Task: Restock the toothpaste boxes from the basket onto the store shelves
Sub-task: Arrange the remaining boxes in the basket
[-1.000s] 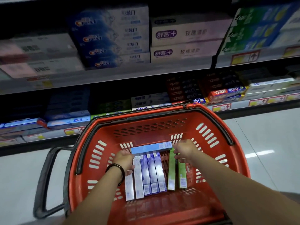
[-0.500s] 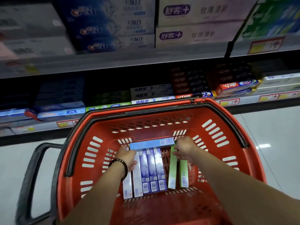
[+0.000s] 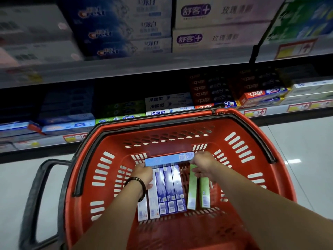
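Down inside the red basket (image 3: 243,141), a light blue toothpaste box (image 3: 169,158) is held crosswise over the far ends of the others. Left hand (image 3: 144,175) grips its 9 o'clock end, right hand (image 3: 202,165) clamped on its 3 o'clock end. Blue-and-white boxes (image 3: 169,188) lined up at 6 o'clock of it, two green boxes (image 3: 192,186) at 5 o'clock. Stocked shelves (image 3: 126,69) at basket's 12 o'clock.

Since a second ago the view has moved closer to the shelves (image 3: 126,69), so the stacked boxes on them look bigger and the red basket (image 3: 180,121) fills more of the picture. The light-blue toothpaste box (image 3: 169,158), gripped at its ends by the left hand (image 3: 144,175) and the right hand (image 3: 203,163), has tilted a little, its right end now slightly higher.
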The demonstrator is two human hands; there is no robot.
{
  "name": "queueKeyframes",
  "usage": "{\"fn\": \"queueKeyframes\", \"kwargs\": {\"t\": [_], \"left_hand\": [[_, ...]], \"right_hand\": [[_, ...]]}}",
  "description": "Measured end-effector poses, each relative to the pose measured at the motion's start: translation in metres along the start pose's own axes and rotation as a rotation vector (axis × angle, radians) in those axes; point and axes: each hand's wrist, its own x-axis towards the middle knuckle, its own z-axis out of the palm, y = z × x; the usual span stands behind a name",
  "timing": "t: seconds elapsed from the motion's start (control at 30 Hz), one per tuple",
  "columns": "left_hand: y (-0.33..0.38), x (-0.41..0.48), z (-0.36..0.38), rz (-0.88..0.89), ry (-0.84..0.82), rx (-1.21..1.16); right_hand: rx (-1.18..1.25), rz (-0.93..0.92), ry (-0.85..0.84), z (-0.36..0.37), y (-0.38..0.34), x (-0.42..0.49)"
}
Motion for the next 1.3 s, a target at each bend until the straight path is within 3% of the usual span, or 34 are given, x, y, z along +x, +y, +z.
{"fn": "queueKeyframes", "kwargs": {"t": [0.23, 0.43, 0.9, 1.03, 1.3], "left_hand": [[0.009, -0.017, -0.008, 0.044, 0.01, -0.002], [0.02, -0.042, -0.012, 0.045, 0.061, -0.189], [0.043, -0.11, -0.038, 0.212, 0.136, -0.008], [0.052, -0.133, -0.052, 0.267, 0.186, -0.003], [0.069, -0.18, -0.077, 0.335, 0.15, -0.024]], "right_hand": [[0.02, -0.062, 0.022, -0.011, -0.012, -0.023], [-0.028, -0.132, 0.038, -0.016, -0.021, -0.044], [-0.146, -0.248, 0.1, -0.039, -0.038, -0.109], [-0.043, -0.234, 0.055, -0.042, -0.051, -0.137], [0.009, -0.385, 0.096, -0.051, -0.072, -0.185]]}}
